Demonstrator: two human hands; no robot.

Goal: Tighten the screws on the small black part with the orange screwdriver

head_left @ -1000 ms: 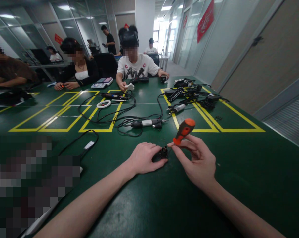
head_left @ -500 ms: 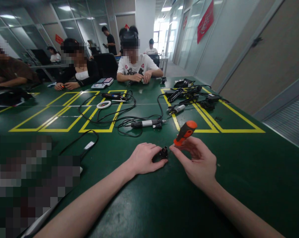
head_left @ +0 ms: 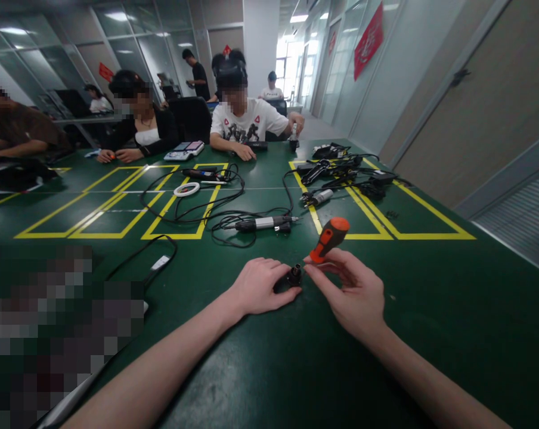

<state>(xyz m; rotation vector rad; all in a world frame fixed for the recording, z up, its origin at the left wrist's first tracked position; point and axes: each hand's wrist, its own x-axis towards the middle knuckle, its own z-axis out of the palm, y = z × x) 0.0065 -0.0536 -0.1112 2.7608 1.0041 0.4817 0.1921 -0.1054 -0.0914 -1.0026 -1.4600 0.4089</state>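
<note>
My left hand [head_left: 257, 286] rests on the green table [head_left: 452, 316] with its fingers curled round a small black part [head_left: 294, 276], pressing it down. My right hand [head_left: 356, 292] pinches the lower end of a screwdriver with an orange and black handle [head_left: 329, 236]. The handle tilts up and to the right, and its tip end points down at the black part. The two hands almost touch at the part. The screwdriver's shaft is hidden between my fingers.
A black and silver corded tool [head_left: 263, 223] lies just beyond my hands among looped cables. More tools and adapters [head_left: 341, 170] lie at the far right. A white ring [head_left: 186, 188] sits inside yellow floor-tape boxes. Several people sit across the table. A blurred patch covers the lower left.
My hands have barely moved; the screwdriver handle has wobbled slightly. The person across in the white shirt has shifted both hands and now lifts a small object.
</note>
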